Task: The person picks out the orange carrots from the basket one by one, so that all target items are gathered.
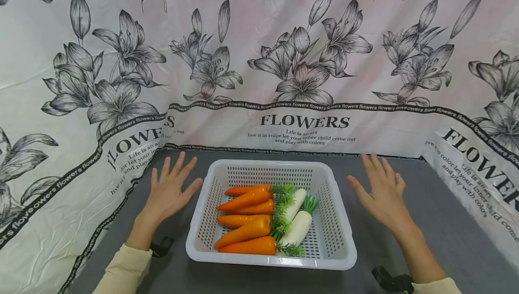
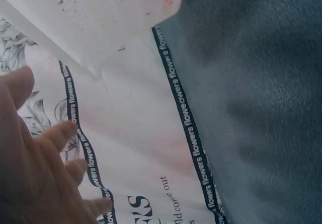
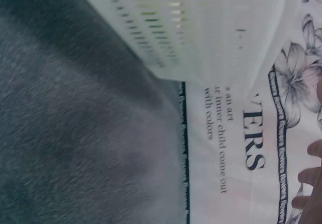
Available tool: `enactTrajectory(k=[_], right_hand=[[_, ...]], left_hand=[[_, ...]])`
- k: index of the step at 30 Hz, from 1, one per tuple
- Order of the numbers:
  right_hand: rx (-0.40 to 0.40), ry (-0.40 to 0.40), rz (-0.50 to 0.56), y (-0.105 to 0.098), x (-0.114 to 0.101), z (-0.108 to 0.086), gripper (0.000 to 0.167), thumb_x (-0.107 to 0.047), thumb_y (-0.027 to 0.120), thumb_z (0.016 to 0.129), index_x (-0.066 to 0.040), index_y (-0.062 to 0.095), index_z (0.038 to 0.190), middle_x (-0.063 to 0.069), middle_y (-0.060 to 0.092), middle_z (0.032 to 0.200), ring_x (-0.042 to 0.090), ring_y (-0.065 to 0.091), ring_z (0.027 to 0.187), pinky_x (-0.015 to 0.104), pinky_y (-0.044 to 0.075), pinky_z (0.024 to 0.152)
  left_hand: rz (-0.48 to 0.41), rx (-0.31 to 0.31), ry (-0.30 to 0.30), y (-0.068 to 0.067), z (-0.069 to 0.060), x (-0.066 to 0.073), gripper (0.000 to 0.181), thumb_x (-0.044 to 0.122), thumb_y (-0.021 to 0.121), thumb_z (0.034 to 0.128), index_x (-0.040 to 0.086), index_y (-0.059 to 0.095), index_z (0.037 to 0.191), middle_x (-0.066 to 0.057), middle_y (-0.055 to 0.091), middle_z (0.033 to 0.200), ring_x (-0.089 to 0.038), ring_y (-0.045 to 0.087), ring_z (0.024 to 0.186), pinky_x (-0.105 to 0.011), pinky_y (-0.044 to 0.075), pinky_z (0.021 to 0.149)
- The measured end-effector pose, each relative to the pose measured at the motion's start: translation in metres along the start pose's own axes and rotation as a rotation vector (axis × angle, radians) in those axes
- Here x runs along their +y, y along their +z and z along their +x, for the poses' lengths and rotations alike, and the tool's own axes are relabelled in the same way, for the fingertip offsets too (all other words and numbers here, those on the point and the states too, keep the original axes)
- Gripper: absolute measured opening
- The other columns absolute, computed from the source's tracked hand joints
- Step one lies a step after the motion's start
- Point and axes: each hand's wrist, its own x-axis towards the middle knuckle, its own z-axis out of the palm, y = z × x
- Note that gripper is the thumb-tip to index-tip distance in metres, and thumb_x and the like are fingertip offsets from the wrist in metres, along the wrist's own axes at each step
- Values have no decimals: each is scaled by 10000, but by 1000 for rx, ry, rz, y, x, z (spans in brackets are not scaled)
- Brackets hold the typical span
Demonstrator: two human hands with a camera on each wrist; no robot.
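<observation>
A white perforated plastic basket (image 1: pixel 271 261) stands on the grey table between my two hands. Inside it, several orange carrots (image 1: pixel 243 232) lie on the left with their green tops pointing right. Two white radishes (image 1: pixel 299 227) lie beside them on the right, partly behind the carrot greens. My left hand (image 1: pixel 168 192) hovers left of the basket with fingers spread, holding nothing. On the other side my right hand (image 1: pixel 381 190) is also spread, apart from the basket's right wall. Both wrist views show fingers at the edge and the basket's outer wall (image 2: pixel 115 22) nearby.
The grey tabletop (image 1: pixel 267 280) extends around the basket. A white curtain (image 1: pixel 300 82) printed with black flowers and lettering hangs behind the table and along both sides. Dark straps (image 1: pixel 162 246) circle the wrists.
</observation>
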Motion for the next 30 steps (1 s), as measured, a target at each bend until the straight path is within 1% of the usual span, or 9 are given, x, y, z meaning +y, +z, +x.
enactTrajectory(k=[3,8,11,14,18,21,23,26,30], right_hand=[[-18,-45,55,-4,-9,3,775,-470,531,1026,-158,181,1642,246,153,1690,507,62,1539,783,18,1085],[-59,-127,109,-10,-25,8,773,-419,582,1013,-198,191,1643,200,203,1692,484,117,1538,778,58,1074],[-102,-172,128,-13,-36,12,796,-405,617,995,-222,193,1643,159,227,1695,469,140,1537,782,62,1086],[-164,-204,140,-16,-47,17,821,-412,646,976,-269,187,1642,121,236,1698,446,141,1543,768,60,1111],[-235,-234,129,-18,-63,24,840,-445,661,958,-303,189,1639,139,268,1682,439,150,1542,755,61,1131],[-269,-264,106,-18,-75,30,853,-469,664,950,-287,195,1639,156,300,1665,448,171,1533,750,83,1133],[-284,-294,93,-16,-82,35,854,-475,664,950,-270,204,1639,153,325,1654,447,198,1521,740,107,1133],[-317,-345,87,-13,-92,42,835,-478,665,950,-248,241,1631,115,360,1644,424,249,1504,723,143,1137],[-369,-427,101,-5,-102,52,766,-442,688,943,-214,355,1593,74,430,1611,376,350,1470,707,211,1147]], left_hand=[[-65,-24,50,3,0,2,711,588,454,1020,286,246,1629,-94,45,1735,-486,-46,1565,-762,-63,1158],[-188,-48,139,11,-1,4,638,489,538,1017,268,366,1590,-75,169,1722,-479,38,1567,-762,-2,1166],[-249,-47,172,16,-3,4,578,436,557,1016,249,445,1551,-69,259,1698,-484,89,1560,-771,38,1161],[-296,-40,200,21,-4,3,538,396,563,1018,240,484,1526,-57,307,1681,-479,123,1555,-779,82,1152],[-369,-22,241,26,-3,2,517,335,593,1007,212,517,1503,-49,352,1661,-473,176,1544,-787,143,1136],[-421,-17,262,29,-3,2,510,299,609,997,188,534,1489,-55,384,1644,-472,214,1531,-785,174,1129],[-447,-17,265,31,-3,2,507,286,613,994,186,539,1485,-53,394,1639,-462,234,1526,-781,191,1127],[-477,-11,268,33,-4,1,505,267,621,989,189,543,1483,-48,397,1637,-430,281,1511,-770,233,1119],[-525,4,287,38,-5,-2,512,221,623,985,185,535,1488,-50,386,1643,-405,355,1469,-745,320,1091]])
